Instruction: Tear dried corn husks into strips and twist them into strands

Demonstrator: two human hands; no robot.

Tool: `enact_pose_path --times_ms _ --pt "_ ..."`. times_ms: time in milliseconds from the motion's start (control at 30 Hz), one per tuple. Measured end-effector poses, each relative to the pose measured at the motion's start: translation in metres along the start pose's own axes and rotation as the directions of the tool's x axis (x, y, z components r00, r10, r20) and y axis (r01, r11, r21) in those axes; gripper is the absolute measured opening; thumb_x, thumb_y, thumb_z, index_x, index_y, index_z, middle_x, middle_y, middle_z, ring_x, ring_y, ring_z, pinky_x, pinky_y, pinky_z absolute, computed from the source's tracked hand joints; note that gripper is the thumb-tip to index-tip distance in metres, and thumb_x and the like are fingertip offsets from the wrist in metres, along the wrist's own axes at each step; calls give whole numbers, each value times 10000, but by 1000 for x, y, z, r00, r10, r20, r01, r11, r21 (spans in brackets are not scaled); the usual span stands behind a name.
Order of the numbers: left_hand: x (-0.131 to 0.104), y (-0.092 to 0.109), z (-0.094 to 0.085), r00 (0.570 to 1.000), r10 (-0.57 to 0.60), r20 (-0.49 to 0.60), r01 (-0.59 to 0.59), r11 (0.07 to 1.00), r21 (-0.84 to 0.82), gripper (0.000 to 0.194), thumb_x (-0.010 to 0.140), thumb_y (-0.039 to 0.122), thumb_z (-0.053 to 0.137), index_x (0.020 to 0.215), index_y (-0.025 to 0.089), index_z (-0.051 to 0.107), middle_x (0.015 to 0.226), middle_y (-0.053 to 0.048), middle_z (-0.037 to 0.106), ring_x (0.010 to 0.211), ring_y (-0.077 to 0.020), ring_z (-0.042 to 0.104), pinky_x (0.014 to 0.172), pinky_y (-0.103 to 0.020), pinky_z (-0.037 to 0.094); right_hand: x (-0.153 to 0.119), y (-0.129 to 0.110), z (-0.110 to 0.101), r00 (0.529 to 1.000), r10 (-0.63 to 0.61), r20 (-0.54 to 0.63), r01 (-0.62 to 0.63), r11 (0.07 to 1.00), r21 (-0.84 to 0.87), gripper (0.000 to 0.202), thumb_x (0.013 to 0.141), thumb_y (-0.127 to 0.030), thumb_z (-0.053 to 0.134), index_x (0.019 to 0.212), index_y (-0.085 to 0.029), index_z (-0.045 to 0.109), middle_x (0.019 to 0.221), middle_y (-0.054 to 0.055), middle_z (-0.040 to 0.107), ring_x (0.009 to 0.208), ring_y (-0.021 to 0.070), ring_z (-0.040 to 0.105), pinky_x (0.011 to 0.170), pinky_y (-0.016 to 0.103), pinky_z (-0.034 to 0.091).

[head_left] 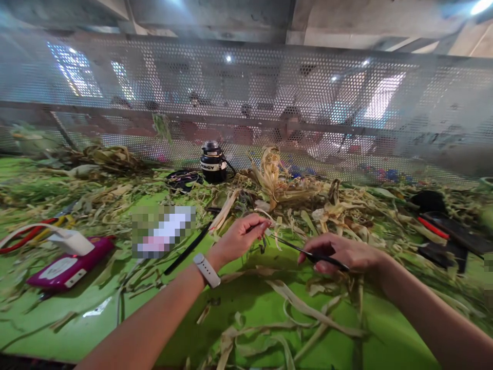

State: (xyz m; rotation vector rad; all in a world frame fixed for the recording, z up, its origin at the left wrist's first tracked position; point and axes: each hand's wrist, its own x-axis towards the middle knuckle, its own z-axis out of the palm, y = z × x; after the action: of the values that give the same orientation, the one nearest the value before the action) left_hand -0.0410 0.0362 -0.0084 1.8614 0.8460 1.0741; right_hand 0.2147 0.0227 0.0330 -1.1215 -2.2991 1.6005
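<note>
Near the middle of the view, my left hand [242, 237], with a pale watch on its wrist, is closed in a pinch on a small piece of dried husk. My right hand [335, 252] is wrapped round the dark handles of slim scissors [295, 247]. Their tips point left and reach the piece by my left fingertips. Pale husk strips [304, 308] lie curled on the green table [200, 334] below both hands. Behind my hands stands a bunched dried husk [269, 172] among many loose scraps.
A black jug [213, 163] stands at the back, before a perforated metal screen [246, 82]. On the left lie a magenta power bank [71, 264] with a white plug, and a blurred-out phone-like object [165, 234]. Dark objects [454, 236], one with a red strip, lie at right.
</note>
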Motion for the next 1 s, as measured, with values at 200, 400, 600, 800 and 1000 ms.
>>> enact_pose_path --times_ms 200,400,600,800,1000 --pt "-1 0 0 999 15 32 -16 999 40 276 875 334 457 738 164 626 684 5 497 651 -119 438 632 -225 357 1 -1 2 1000 21 -11 -20 1000 14 509 696 -514 659 995 -103 660 595 -28 456 511 65 344 443 184 271" --pt "-1 -1 0 999 4 50 -6 999 51 277 879 333 447 733 159 607 683 2 489 655 -123 438 629 -231 355 2 -1 4 999 15 -42 -15 1000 0 488 677 -494 686 971 -104 677 593 -30 479 501 60 354 443 180 287" --pt "-1 1 1 998 -4 57 1 999 55 260 872 327 455 751 158 612 695 2 490 647 -120 435 612 -223 352 4 5 5 998 37 -44 -38 999 -22 429 655 -443 726 936 -121 690 678 -16 547 531 61 396 463 174 311" --pt "-1 0 0 999 -4 54 1 998 65 254 862 336 467 818 161 645 740 -14 541 681 -129 470 643 -227 382 4 5 9 998 60 -4 -60 996 68 412 630 -418 749 911 -123 685 589 -47 502 480 45 344 436 170 271" --pt "-1 4 -2 995 -24 101 16 996 83 273 860 353 464 793 160 646 719 -9 528 682 -133 473 660 -233 392 -12 -4 -6 997 -50 -66 60 985 159 515 646 -519 697 975 -127 642 573 -46 467 477 57 335 430 183 245"
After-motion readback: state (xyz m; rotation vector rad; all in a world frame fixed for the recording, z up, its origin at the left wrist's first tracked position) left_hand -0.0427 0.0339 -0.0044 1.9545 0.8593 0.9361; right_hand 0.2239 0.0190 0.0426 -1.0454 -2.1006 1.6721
